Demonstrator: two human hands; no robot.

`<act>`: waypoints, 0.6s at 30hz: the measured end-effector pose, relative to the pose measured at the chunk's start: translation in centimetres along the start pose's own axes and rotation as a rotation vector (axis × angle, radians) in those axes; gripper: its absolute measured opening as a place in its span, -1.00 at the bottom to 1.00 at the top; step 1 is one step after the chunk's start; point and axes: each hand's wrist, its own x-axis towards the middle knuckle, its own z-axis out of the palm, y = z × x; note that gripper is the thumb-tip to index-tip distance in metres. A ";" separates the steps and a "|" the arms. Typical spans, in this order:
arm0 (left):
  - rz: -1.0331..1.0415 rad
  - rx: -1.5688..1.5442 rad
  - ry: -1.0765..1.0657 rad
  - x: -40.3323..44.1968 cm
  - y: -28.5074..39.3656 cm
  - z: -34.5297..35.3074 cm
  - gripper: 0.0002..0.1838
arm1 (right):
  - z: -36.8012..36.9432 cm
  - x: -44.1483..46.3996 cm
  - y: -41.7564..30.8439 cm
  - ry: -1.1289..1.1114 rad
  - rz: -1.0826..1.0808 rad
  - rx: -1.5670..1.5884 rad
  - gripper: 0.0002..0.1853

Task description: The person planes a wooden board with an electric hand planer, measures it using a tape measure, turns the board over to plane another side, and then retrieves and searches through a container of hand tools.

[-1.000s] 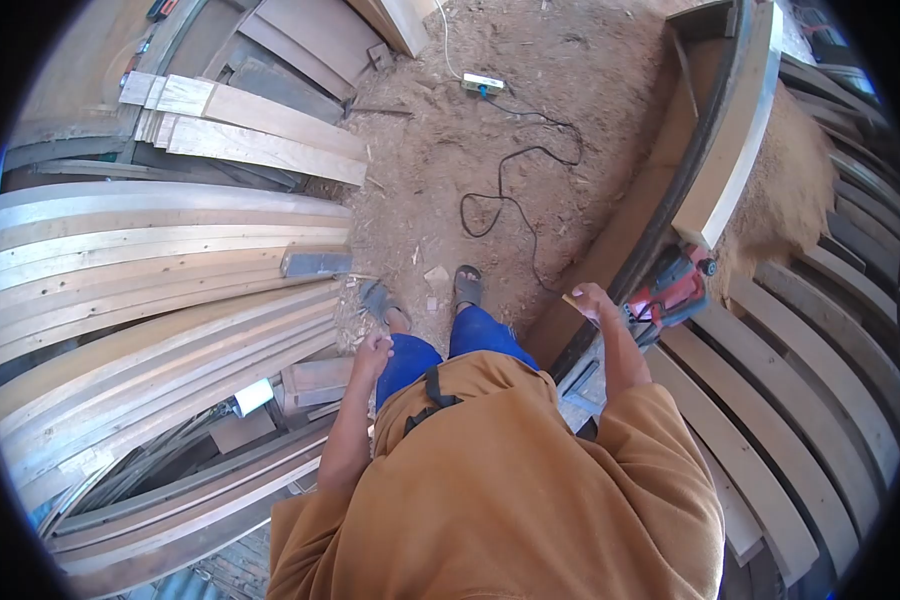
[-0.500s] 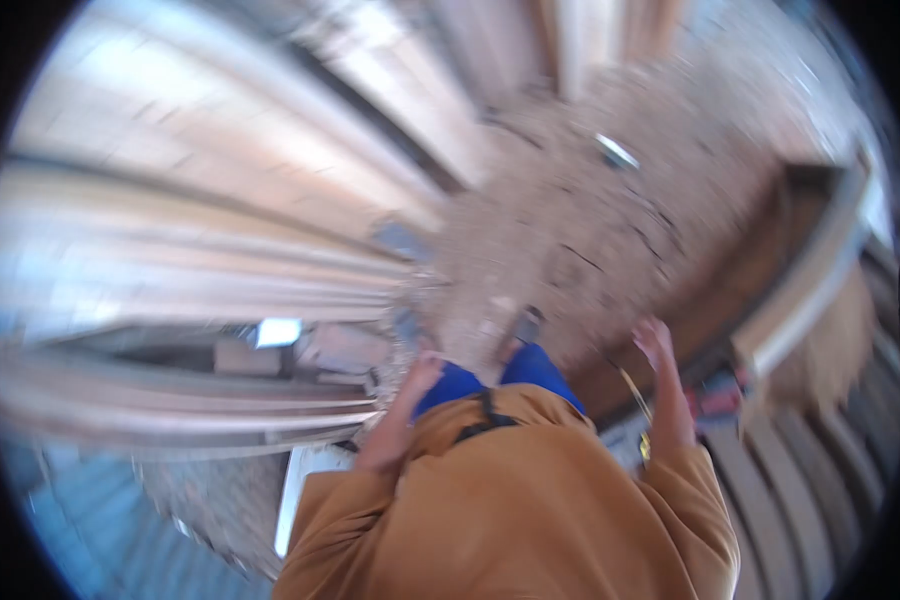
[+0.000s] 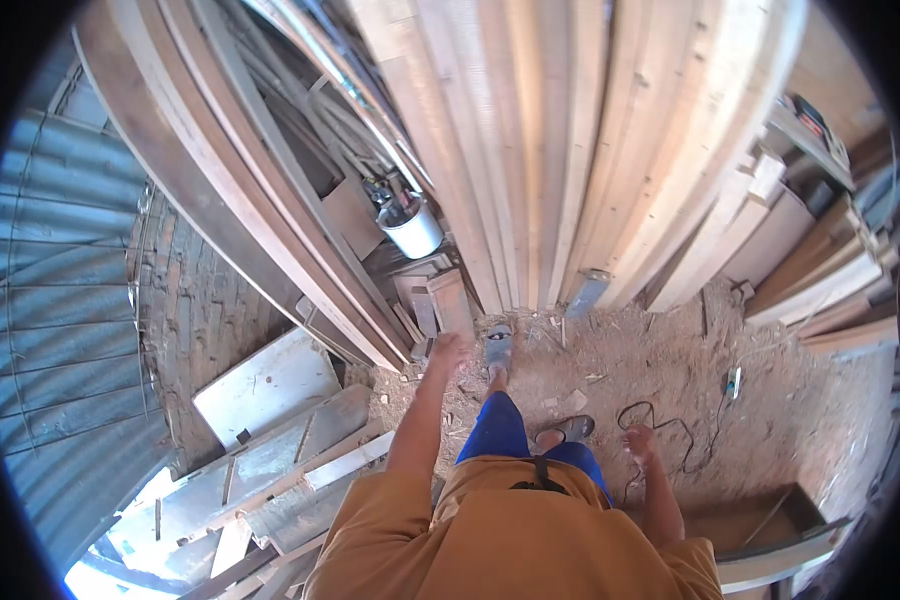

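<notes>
My left hand (image 3: pixel 450 353) reaches forward, its fingers loosely bent and apart, with nothing visible in them. In the view it overlaps the lower end of a short wooden block (image 3: pixel 452 305); I cannot tell whether they touch. My right hand (image 3: pixel 640 443) hangs at my right side over the dirt floor, fingers loosely curled and nothing seen in them. A dark cord (image 3: pixel 682 432) lies on the ground near it. Ahead of me, long wooden planks (image 3: pixel 530 150) stand side by side, and a white bucket (image 3: pixel 411 232) holding tools sits to their left.
Curved dark boards (image 3: pixel 220 180) lean at the left, beside a corrugated metal sheet (image 3: pixel 60 280). A white panel (image 3: pixel 268 388) and scrap timber (image 3: pixel 300 450) lie behind on the left. A wooden frame (image 3: pixel 745 520) is at lower right, with stacked boards (image 3: pixel 835 270) farther right.
My view has swung left, so the upright planks now stand ahead and the wooden frame has shifted to lower right. My left hand has moved forward, and my feet have stepped apart.
</notes>
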 end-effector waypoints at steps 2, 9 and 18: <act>-0.042 -0.068 0.080 2.3 4.3 -2.4 -0.59 | 2.9 0.2 -5.1 0.004 0.021 -0.064 -0.84; -0.096 -0.189 0.140 13.8 14.1 -8.6 -0.32 | 11.0 2.0 -13.6 -0.081 0.105 -0.296 -0.76; -0.194 -0.235 0.166 30.1 19.0 -10.6 -0.16 | 13.9 -1.6 -16.7 0.038 0.355 -0.268 -0.71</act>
